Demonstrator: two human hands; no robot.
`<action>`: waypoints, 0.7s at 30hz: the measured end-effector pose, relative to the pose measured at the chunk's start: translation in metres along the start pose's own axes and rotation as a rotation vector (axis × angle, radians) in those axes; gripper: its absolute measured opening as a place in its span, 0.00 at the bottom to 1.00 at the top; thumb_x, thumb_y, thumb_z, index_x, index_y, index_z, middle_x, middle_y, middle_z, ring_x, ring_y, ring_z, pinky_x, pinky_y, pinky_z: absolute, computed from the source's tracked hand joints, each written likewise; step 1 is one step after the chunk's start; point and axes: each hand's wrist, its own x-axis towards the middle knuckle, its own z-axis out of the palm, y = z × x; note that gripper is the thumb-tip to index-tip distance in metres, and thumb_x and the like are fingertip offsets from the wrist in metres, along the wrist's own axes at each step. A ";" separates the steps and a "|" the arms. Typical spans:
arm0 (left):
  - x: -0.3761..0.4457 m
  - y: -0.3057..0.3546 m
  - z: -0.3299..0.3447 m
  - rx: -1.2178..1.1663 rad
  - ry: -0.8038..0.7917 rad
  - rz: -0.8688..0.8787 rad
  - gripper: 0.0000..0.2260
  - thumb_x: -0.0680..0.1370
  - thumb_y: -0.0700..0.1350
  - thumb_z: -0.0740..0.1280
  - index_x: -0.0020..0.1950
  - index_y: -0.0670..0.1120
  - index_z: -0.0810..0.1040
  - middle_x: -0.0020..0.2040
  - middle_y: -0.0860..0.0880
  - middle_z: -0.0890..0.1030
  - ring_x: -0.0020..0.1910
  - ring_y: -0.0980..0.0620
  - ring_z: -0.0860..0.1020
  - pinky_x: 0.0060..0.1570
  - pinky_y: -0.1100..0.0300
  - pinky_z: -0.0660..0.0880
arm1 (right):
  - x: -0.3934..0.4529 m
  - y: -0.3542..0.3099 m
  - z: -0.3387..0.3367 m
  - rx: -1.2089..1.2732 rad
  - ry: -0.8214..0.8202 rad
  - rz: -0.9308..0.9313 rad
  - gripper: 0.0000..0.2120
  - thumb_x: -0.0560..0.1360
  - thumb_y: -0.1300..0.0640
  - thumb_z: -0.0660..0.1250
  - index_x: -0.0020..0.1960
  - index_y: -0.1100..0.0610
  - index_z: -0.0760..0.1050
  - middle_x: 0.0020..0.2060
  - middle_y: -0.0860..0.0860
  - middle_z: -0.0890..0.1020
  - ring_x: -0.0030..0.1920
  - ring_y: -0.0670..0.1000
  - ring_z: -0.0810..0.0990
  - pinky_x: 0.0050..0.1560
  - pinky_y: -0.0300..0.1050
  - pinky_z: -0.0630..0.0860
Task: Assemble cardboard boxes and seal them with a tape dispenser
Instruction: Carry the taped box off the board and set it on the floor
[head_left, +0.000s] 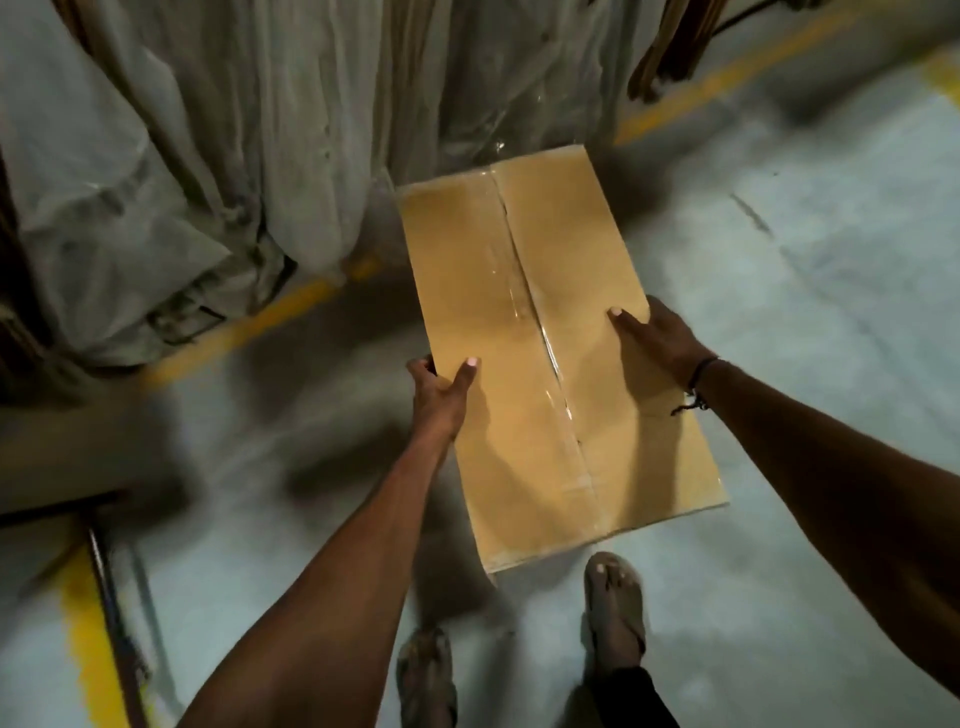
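You are holding a plain brown cardboard box out in front of you, above the pale floor, with its long side running away from you. No print, label or brand can be read on the face that shows. A strip of clear tape runs down the middle seam, shiny where the light catches it, and reaches over the far and near ends.

Your left hand grasps the left edge of the box: the thumb lies on top of the face and the fingers curl under the edge, out of sight. Your right hand grasps the right edge the same way, thumb stretched across the top toward the seam, fingers wrapped over the side and hidden. A dark cord sits on your right wrist. Both arms reach forward, nearly straight.

Beyond the box hang pale plastic-wrapped bundles, blurred, and what they hold cannot be made out. A yellow line crosses the floor under them and another runs off at the upper right. Your two sandalled feet show below the box; the left one is blurred. A dark frame or bar at the lower left is cut off and too smeared to name.
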 end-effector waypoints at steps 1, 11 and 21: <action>0.016 -0.012 0.010 0.008 0.005 0.009 0.25 0.78 0.62 0.70 0.66 0.57 0.59 0.63 0.49 0.74 0.59 0.45 0.76 0.60 0.46 0.75 | 0.017 0.013 0.006 -0.007 0.003 -0.010 0.37 0.74 0.27 0.67 0.75 0.46 0.71 0.69 0.50 0.80 0.66 0.56 0.78 0.70 0.60 0.74; 0.098 -0.085 0.053 0.021 0.000 0.020 0.26 0.79 0.61 0.70 0.65 0.51 0.60 0.61 0.51 0.76 0.58 0.48 0.79 0.61 0.42 0.78 | 0.101 0.088 0.047 0.019 -0.036 0.002 0.47 0.65 0.20 0.66 0.77 0.45 0.70 0.70 0.48 0.79 0.70 0.55 0.77 0.74 0.60 0.71; 0.099 -0.073 0.044 0.291 0.033 0.023 0.31 0.79 0.61 0.70 0.72 0.46 0.62 0.65 0.49 0.72 0.61 0.48 0.75 0.55 0.57 0.70 | 0.085 0.068 0.049 -0.073 0.083 -0.008 0.39 0.81 0.35 0.65 0.84 0.52 0.57 0.80 0.57 0.67 0.78 0.60 0.67 0.76 0.54 0.65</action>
